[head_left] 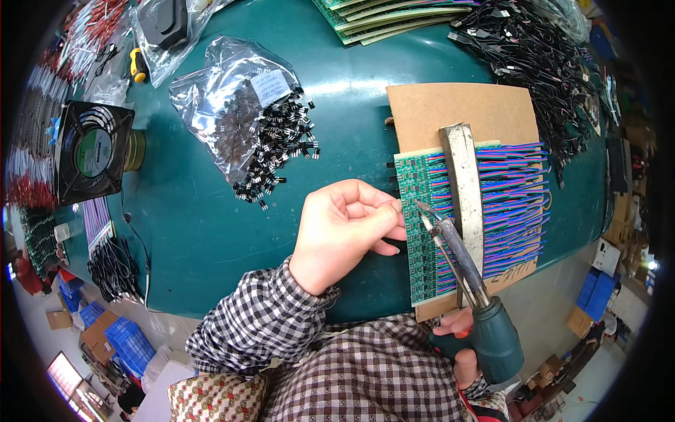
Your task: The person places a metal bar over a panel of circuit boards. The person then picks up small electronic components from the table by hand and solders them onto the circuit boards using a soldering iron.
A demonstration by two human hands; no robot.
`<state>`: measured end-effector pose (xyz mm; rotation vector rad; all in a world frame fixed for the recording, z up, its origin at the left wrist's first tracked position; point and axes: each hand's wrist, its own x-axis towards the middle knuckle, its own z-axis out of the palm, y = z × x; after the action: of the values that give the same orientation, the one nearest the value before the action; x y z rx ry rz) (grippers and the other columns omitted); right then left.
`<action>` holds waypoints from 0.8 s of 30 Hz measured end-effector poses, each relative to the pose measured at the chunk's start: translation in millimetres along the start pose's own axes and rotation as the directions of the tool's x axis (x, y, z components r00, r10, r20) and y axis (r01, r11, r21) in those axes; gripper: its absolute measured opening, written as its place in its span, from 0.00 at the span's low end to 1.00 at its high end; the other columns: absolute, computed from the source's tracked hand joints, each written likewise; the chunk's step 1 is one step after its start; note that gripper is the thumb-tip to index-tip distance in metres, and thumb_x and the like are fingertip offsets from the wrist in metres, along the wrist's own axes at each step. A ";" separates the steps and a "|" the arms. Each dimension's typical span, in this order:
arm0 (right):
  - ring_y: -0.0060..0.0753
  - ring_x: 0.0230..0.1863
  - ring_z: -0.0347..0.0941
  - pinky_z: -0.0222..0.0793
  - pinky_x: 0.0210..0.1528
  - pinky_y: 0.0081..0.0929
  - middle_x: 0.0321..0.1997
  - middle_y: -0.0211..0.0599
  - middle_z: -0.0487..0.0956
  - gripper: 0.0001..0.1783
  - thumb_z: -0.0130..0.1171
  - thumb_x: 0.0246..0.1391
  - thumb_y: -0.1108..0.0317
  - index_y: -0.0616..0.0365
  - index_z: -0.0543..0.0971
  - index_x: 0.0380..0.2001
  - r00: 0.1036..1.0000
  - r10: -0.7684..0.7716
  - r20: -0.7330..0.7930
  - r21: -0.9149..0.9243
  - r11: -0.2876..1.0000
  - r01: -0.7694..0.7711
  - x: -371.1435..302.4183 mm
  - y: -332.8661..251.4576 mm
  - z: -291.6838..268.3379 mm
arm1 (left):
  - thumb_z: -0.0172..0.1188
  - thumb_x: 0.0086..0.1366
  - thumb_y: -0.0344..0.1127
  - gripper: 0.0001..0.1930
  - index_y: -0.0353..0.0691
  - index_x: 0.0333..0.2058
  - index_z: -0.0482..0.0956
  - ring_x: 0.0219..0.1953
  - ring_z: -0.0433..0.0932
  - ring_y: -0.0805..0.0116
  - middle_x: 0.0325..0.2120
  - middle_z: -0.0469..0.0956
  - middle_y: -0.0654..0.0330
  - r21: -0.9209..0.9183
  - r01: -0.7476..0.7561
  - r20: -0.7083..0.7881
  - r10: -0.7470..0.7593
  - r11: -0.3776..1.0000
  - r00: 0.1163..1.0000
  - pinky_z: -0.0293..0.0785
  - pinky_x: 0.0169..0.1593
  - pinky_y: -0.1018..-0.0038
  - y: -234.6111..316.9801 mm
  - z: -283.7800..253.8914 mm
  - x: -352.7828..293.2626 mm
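My left hand (pixel 354 225) is at the left edge of a green circuit board panel (pixel 420 278), thumb and forefinger pinched together. Whatever the pinch holds is too small or hidden to make out. My right hand (pixel 460 325) grips a dark green soldering gun (pixel 498 341), partly hidden behind its body. The gun's tip and a thin feed tube reach over the panel, close to my left fingertips. Rows of blue, red and black wires (pixel 513 204) run right from the panel. A worn metal bar (pixel 464 190) lies across them, on a brown cardboard sheet (pixel 460 105).
Small black connectors (pixel 285 133) spill from a clear plastic bag (pixel 211 84) on the green table (pixel 204 246). A square fan (pixel 95 151) stands at left, near a yellow-black screwdriver (pixel 138 65). Stacked circuit panels (pixel 380 21) and heaped black cables (pixel 524 56) lie at the back.
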<state>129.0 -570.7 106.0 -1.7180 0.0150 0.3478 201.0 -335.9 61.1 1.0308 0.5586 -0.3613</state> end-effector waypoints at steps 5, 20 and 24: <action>0.36 0.27 0.76 0.71 0.29 0.26 0.28 0.43 0.74 0.24 0.67 0.37 0.56 0.66 0.73 0.29 0.995 0.084 -0.051 0.113 0.991 -0.078 1.8 -5.7 8.5 | 0.55 0.57 0.31 0.08 0.30 0.30 0.72 0.28 0.78 0.67 0.26 0.77 0.52 -0.003 -0.002 0.000 0.002 1.000 1.000 0.76 0.25 0.79 0.3 0.8 -0.3; 0.34 0.23 0.75 0.67 0.31 0.25 0.20 0.40 0.76 0.22 0.65 0.38 0.53 0.62 0.73 0.24 0.999 0.053 0.007 -0.011 0.999 -0.053 -2.3 3.8 0.8 | 0.55 0.57 0.31 0.08 0.30 0.30 0.72 0.27 0.78 0.68 0.26 0.77 0.52 -0.015 -0.008 -0.004 0.008 1.000 1.000 0.76 0.25 0.79 -1.0 0.9 -0.3; 0.35 0.23 0.75 0.68 0.31 0.26 0.20 0.40 0.76 0.22 0.65 0.38 0.53 0.63 0.73 0.24 0.998 0.057 0.010 -0.007 0.998 -0.057 -2.1 4.2 1.3 | 0.55 0.57 0.30 0.08 0.30 0.30 0.73 0.27 0.78 0.68 0.26 0.77 0.52 -0.022 -0.015 -0.007 0.015 1.000 1.000 0.76 0.25 0.79 -1.6 1.2 -0.9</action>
<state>125.9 -570.6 102.2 -1.7251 0.0560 0.3993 199.7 -337.8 60.9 1.0153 0.5600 -0.3380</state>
